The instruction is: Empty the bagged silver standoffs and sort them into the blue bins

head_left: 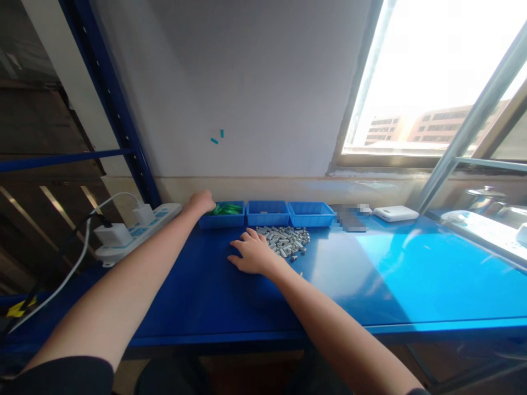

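My left hand (201, 202) is at the left end of a blue bin (222, 221) that holds green pieces (226, 209). Its fingers point down at the bin's rim and are mostly hidden, so what they hold, if anything, does not show. My right hand (252, 253) lies low over the blue tabletop with its fingers spread and nothing visible in them. Right beside it is a loose pile of small grey metal cylindrical pieces (286, 240), partly covered by this hand.
Two more blue bins, a middle one (268, 219) and a right one (312, 220), stand along the wall. Farther right are a dark flat object (351, 219) and a white box (396, 213). Power strips flank the table, the left one (158, 218) with plugs and cables.
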The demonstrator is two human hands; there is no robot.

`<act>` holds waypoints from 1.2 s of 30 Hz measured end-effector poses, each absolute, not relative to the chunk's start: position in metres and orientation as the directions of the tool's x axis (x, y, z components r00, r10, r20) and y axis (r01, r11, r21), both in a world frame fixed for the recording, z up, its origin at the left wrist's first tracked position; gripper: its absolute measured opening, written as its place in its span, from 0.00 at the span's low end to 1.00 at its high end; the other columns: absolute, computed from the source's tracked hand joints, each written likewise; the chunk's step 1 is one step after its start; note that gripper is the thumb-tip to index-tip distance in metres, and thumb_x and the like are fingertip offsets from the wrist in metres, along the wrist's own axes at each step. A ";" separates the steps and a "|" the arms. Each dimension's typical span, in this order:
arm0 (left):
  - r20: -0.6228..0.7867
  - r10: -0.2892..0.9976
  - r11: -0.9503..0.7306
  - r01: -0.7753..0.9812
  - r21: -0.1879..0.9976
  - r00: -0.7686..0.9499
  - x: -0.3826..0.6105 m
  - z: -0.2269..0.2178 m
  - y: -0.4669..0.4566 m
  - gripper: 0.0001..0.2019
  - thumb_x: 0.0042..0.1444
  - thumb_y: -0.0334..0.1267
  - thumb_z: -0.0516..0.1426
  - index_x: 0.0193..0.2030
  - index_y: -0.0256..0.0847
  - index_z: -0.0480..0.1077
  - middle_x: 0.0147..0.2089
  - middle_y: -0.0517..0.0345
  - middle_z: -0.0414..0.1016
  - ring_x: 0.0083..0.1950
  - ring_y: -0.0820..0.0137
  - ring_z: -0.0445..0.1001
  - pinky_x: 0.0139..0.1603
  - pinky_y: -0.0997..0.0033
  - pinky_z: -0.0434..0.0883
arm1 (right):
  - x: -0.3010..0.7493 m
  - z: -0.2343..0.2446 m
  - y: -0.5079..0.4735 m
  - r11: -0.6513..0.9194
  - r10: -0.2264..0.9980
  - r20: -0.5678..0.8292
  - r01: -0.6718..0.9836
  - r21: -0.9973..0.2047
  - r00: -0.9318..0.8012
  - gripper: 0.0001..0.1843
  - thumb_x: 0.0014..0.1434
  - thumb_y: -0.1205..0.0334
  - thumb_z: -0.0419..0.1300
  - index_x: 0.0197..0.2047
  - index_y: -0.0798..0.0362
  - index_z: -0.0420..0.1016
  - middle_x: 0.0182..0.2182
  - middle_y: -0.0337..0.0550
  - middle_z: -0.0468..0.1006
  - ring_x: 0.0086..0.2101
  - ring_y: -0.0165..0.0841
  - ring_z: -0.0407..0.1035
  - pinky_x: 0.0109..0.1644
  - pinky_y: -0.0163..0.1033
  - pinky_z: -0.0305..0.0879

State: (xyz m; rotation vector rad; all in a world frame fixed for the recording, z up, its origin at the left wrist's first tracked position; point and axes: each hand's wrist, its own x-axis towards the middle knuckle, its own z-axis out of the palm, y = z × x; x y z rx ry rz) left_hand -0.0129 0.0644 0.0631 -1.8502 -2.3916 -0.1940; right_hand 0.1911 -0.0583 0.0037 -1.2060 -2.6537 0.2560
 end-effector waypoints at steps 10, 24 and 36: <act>0.282 0.948 0.133 0.989 0.064 -0.146 0.001 0.035 0.030 0.22 0.60 0.39 0.45 0.47 0.27 0.74 0.51 0.33 0.73 0.54 0.50 0.71 0.54 0.56 0.68 | 0.192 0.004 -0.051 0.692 0.722 0.236 0.681 -0.242 -0.650 0.25 0.61 0.48 0.54 0.57 0.51 0.69 0.50 0.55 0.71 0.59 0.50 0.52 0.57 0.59 0.53; 0.316 0.868 -0.491 0.763 0.421 0.384 0.087 -0.017 -0.020 0.23 0.64 0.53 0.44 0.52 0.41 0.69 0.55 0.49 0.68 0.57 0.61 0.68 0.59 0.61 0.64 | 0.367 -0.023 -0.003 0.452 0.838 0.503 0.786 -0.421 -0.213 0.18 0.61 0.52 0.53 0.46 0.55 0.74 0.40 0.49 0.74 0.44 0.39 0.69 0.51 0.44 0.64; 0.256 0.861 -0.509 0.720 0.472 0.440 0.101 -0.019 0.003 0.29 0.61 0.59 0.42 0.60 0.42 0.63 0.60 0.48 0.65 0.62 0.61 0.64 0.62 0.63 0.61 | 0.328 -0.030 0.006 0.532 0.831 0.430 0.730 -0.429 -0.353 0.24 0.59 0.47 0.56 0.51 0.55 0.71 0.42 0.49 0.72 0.45 0.38 0.67 0.53 0.44 0.63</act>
